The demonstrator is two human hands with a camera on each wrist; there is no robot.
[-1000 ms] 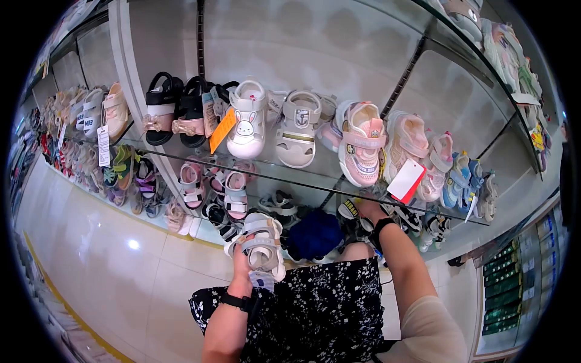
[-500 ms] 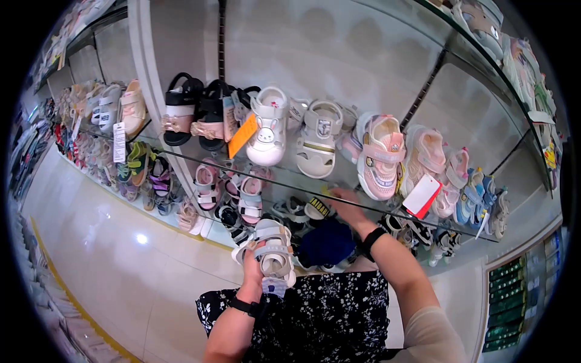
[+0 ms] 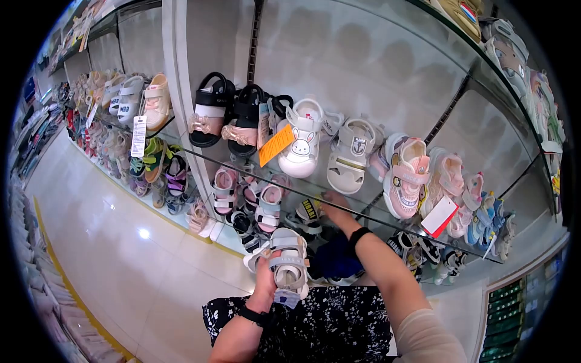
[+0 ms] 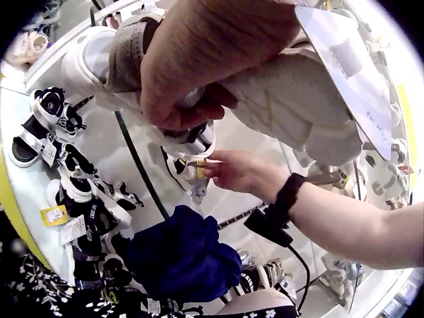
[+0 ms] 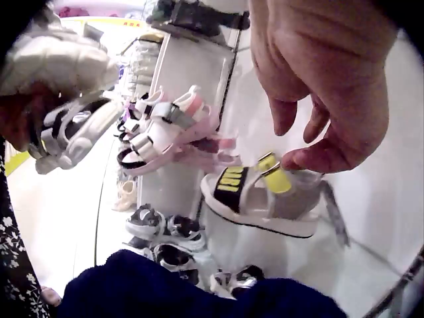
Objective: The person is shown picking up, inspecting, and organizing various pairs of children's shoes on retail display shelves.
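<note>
My left hand [image 3: 265, 279] grips white-and-grey sandals [image 3: 290, 257] over the skirt; in the left wrist view that hand [image 4: 199, 63] has its fingers curled round them, beside a white tag [image 4: 351, 79]. Under the glass shelf, my right hand [image 3: 338, 209] is at a sandal with a black strap and yellow lettering [image 3: 307, 210]. The right wrist view shows this sandal [image 5: 232, 187] standing sole down; the right hand [image 5: 324, 79] has a digit at its yellow strap [image 5: 278, 181], the other fingers hanging loosely apart from it.
A dark blue cloth-like bundle [image 3: 338, 257] lies near my knees. Above my right arm, a glass shelf edge [image 3: 363, 215] crosses the view, with shoes such as a white rabbit sandal [image 3: 299, 151] on it. Pink sandals [image 3: 269, 209] stand left on the lower level.
My right hand and the yellow-lettered sandal have moved left along the lower level, past the blue bundle. The head view has shifted left. My left hand still grips the white-and-grey sandals.
</note>
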